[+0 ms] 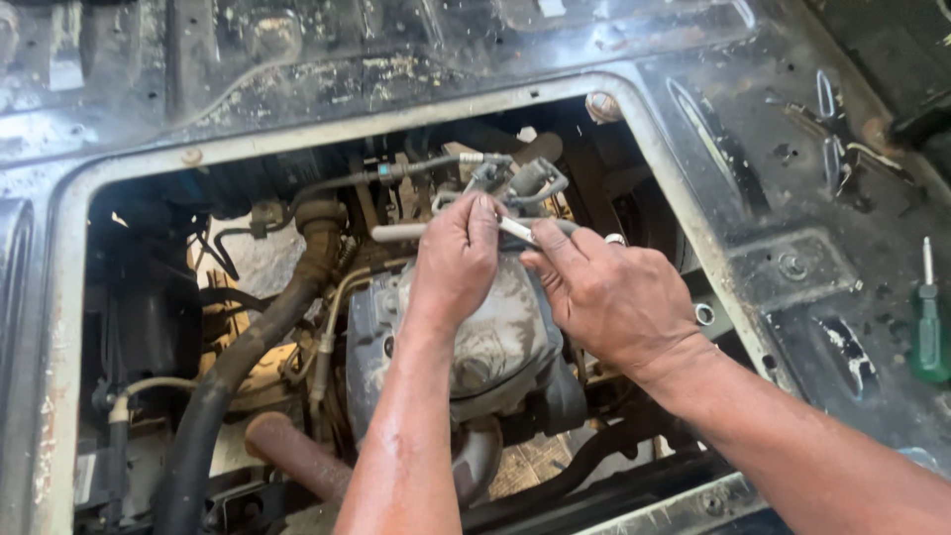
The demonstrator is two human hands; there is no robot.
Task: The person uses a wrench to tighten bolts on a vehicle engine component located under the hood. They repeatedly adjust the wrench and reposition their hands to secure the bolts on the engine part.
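Both hands, left hand and right hand, pinch the silver rod between clenched fingers.

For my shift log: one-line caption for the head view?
Both hands, left hand and right hand, grip a pale tube above the engine; green screwdriver lies on the floor panel.
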